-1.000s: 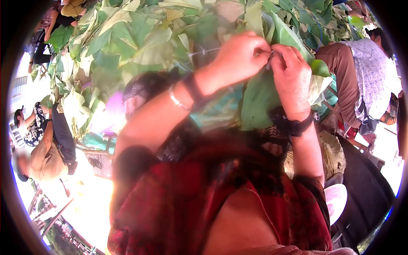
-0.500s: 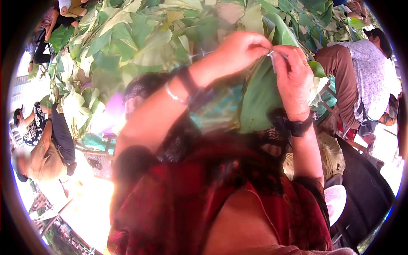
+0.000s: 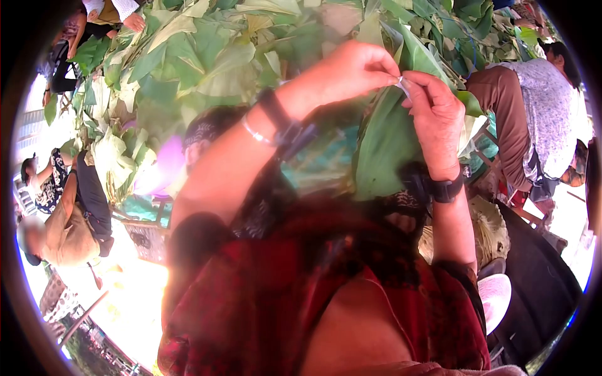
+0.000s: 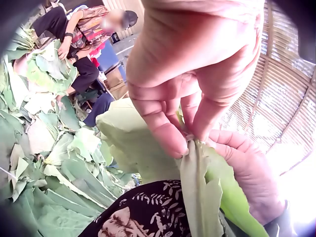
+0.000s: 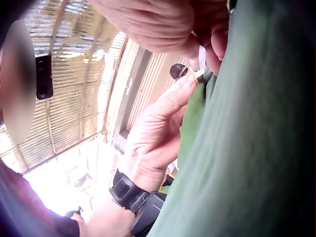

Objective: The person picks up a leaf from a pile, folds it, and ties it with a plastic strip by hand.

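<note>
In the head view my left hand (image 3: 351,70) and right hand (image 3: 434,116) meet at the top of a folded green leaf (image 3: 385,147), pinching a thin white strip (image 3: 403,86) between them. The left wrist view has my left hand (image 4: 192,59) above, its thumb and fingers pinching the gathered leaf ends (image 4: 195,182), with my right hand (image 4: 249,168) behind them. From the right wrist, the strip (image 5: 201,58) shows between my right hand (image 5: 153,24) and my left hand (image 5: 155,131); the large leaf (image 5: 237,123) hides part of the right fingers.
Loose leaves (image 3: 207,56) spread across the far side. People sit around: one in brown trousers (image 3: 501,113) at right, another in a tan top (image 3: 72,235) at left. A black curved object (image 3: 533,269) stands at lower right.
My right fingers have shifted slightly right and down, and more of the white strip shows between the hands. At the top left, another person's hand has come over the leaves.
</note>
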`<state>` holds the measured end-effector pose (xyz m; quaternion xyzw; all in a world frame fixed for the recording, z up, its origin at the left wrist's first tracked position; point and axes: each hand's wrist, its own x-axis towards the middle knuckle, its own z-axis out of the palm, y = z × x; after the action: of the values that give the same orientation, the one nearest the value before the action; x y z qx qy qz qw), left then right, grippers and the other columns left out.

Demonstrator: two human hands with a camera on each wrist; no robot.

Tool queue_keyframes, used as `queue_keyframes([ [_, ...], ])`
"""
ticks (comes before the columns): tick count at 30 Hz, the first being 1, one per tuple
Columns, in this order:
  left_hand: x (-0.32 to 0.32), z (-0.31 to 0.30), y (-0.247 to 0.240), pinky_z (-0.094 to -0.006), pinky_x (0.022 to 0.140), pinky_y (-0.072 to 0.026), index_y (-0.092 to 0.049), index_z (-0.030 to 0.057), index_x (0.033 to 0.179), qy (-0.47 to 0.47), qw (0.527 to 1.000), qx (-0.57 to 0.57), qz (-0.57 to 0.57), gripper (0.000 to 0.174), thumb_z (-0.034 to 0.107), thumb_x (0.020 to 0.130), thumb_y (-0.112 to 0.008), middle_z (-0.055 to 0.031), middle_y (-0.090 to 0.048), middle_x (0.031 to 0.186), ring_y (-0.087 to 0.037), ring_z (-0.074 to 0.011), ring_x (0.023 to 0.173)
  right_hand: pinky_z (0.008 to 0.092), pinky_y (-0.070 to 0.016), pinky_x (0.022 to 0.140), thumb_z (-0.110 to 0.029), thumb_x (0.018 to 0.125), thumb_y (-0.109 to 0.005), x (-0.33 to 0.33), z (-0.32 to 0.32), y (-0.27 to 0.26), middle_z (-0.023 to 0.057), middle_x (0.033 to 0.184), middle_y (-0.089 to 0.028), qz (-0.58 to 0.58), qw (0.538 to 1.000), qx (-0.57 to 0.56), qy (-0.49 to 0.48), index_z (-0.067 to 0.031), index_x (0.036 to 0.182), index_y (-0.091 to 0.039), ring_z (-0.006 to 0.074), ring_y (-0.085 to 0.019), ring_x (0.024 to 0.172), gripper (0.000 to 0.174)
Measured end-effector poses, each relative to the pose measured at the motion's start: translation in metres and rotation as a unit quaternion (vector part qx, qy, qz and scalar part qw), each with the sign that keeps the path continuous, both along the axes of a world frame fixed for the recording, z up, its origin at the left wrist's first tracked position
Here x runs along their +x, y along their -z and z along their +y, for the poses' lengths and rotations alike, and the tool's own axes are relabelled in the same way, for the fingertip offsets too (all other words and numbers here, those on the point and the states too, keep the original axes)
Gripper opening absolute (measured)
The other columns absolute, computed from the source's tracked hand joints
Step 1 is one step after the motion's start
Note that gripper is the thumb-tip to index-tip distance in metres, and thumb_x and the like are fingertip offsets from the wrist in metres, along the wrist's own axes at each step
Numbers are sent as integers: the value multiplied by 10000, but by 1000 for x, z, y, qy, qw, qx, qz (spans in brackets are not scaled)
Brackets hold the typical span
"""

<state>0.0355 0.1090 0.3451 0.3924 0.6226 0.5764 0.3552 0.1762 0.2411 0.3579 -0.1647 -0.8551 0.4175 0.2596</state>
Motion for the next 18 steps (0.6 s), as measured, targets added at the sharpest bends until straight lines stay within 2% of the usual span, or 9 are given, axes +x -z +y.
queue_keyframes([
  [5,0,0,1,-217,616,-482,-702,43,1021,-11,1000,10,20,155,153,919,-666,11,-681,861,-575,-54,687,262,-516,604,-37,872,-671,-1,-1,0,84,791,-700,-12,996,-84,18,-55,952,-721,131,-649,623,96],
  [8,0,0,3,-220,617,-484,-703,41,1019,-21,999,14,39,170,167,913,-663,9,-680,863,-579,-55,703,256,-507,598,-44,876,-671,0,1,2,72,771,-695,-22,996,-82,24,-55,951,-722,119,-646,626,91],
  [18,6,0,-2,-241,661,-552,-697,22,1004,-37,999,-36,5,174,161,904,-661,-33,-693,931,-645,-96,801,308,-516,617,-24,830,-684,9,5,4,101,748,-661,-10,1000,20,15,-62,880,-666,208,-648,641,65],
])
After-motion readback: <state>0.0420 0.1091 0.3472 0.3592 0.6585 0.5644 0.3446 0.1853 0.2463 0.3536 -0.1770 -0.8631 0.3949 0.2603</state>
